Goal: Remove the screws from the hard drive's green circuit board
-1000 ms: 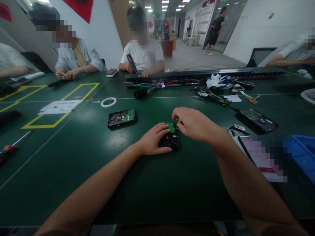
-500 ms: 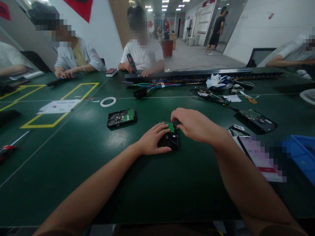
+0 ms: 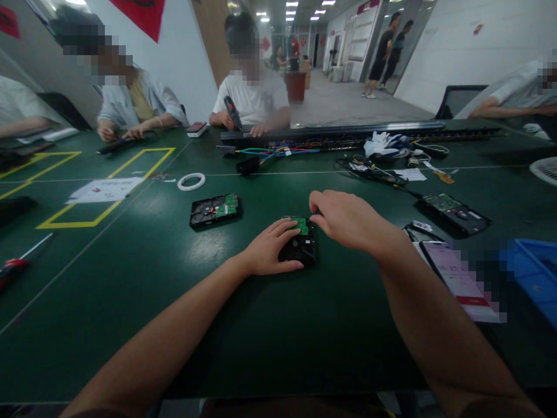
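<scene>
A black hard drive [image 3: 306, 248] with a green circuit board lies board side up on the table in front of me. My left hand [image 3: 272, 248] grips it from the left, fingers across the board and thumb along the near edge. At its far right corner, my right hand [image 3: 337, 217] is closed in a pinch, thumb and index finger together. Something small and dark shows between those fingertips, too hidden to name. Left of my hands, a second hard drive [image 3: 215, 210] rests board side up.
Another hard drive [image 3: 455, 213] sits to the right with a cable, near a phone [image 3: 461, 273] and a blue bin [image 3: 533, 273]. A white tape roll [image 3: 191, 182] and a screwdriver [image 3: 26, 261] lie left. Wires, gloves [image 3: 385, 144] and long black bars line the far side; co-workers sit opposite.
My right hand has shifted slightly right at the drive's corner. My left hand and the drive stay put. A co-worker at the left has moved a dark item slightly right.
</scene>
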### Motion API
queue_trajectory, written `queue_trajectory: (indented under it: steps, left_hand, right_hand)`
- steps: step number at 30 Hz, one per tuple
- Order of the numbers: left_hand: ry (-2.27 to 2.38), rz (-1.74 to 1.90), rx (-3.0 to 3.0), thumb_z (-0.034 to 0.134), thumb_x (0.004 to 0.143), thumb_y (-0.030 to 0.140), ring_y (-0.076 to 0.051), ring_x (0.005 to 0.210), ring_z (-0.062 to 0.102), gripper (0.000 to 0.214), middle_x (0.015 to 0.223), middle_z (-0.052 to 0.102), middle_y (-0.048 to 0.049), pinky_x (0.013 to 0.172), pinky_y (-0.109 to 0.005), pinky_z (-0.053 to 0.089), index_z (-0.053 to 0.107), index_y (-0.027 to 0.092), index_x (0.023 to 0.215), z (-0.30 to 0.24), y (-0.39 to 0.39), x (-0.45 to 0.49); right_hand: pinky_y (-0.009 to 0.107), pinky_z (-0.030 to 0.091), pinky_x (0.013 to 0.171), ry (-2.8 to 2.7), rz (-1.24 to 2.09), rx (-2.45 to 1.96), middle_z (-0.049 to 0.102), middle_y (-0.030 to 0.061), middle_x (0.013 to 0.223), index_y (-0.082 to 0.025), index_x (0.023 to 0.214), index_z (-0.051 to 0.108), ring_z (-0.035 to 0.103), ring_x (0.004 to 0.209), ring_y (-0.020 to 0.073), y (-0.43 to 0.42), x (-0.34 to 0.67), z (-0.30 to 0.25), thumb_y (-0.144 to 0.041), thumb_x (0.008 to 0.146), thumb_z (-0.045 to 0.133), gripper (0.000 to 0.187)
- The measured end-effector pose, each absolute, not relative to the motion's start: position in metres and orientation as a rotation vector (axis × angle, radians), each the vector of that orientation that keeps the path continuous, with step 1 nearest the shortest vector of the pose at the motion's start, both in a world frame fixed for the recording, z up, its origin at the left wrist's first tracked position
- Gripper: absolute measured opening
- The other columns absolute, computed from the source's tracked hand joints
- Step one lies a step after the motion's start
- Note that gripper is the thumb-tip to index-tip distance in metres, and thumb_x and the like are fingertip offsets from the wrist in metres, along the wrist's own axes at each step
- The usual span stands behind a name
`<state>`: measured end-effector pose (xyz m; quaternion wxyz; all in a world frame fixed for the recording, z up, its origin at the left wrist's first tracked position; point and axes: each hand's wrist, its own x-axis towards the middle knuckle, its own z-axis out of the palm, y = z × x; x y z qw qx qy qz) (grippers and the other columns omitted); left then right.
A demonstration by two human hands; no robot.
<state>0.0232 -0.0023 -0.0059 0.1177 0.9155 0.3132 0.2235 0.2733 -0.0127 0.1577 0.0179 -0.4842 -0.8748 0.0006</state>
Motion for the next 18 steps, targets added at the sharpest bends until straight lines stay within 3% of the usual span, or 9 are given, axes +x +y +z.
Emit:
queue_trajectory:
  steps: [5, 7, 11, 18]
  left_hand:
    - [0.916, 0.658, 2.678, 0.075, 0.097, 0.076, -0.044, 0.165, 0.041, 0.089, 0.173, 0.049, -0.0217, 0.136, -0.070, 0.036, 0.053, 0.021, 0.162, -0.0049, -0.0025, 0.0243]
    - [0.906, 0.663, 2.681, 0.076, 0.097, 0.075, -0.044, 0.165, 0.042, 0.088, 0.173, 0.049, -0.0222, 0.136, -0.069, 0.035, 0.053, 0.020, 0.162, -0.0053, -0.0021, 0.0244]
    - [0.900, 0.673, 2.668, 0.077, 0.096, 0.075, -0.045, 0.165, 0.041, 0.089, 0.173, 0.049, -0.0210, 0.135, -0.070, 0.036, 0.053, 0.022, 0.163, -0.0068, -0.0014, 0.0242]
    - [0.907, 0.673, 2.662, 0.077, 0.096, 0.075, -0.045, 0.165, 0.041, 0.088, 0.174, 0.049, -0.0199, 0.135, -0.071, 0.036, 0.053, 0.024, 0.163, -0.0069, -0.0018, 0.0241]
  right_hand:
    - [0.036, 0.045, 0.083, -2.769, 0.082, -1.340, 0.076, 0.0125, 0.119, -0.020, 0.108, 0.071, 0.071, 0.100, 0.0262, -0.0142, 0.2714, 0.1572, -0.012, 0.101, 0.057, 0.017]
    - [0.038, 0.046, 0.081, -2.752, 0.046, -1.399, 0.076, 0.0151, 0.122, -0.018, 0.113, 0.071, 0.073, 0.102, 0.0291, -0.0160, 0.2684, 0.1576, -0.019, 0.105, 0.059, 0.014]
    - [0.040, 0.046, 0.073, -2.656, -0.075, -1.630, 0.079, 0.0201, 0.118, -0.014, 0.123, 0.069, 0.076, 0.099, 0.0360, -0.0157, 0.2667, 0.1574, -0.037, 0.112, 0.058, 0.027]
    - [0.037, 0.046, 0.082, -2.699, 0.042, -1.412, 0.080, 0.0114, 0.121, -0.020, 0.116, 0.068, 0.075, 0.104, 0.0295, -0.0089, 0.2712, 0.1554, -0.017, 0.099, 0.068, 0.017]
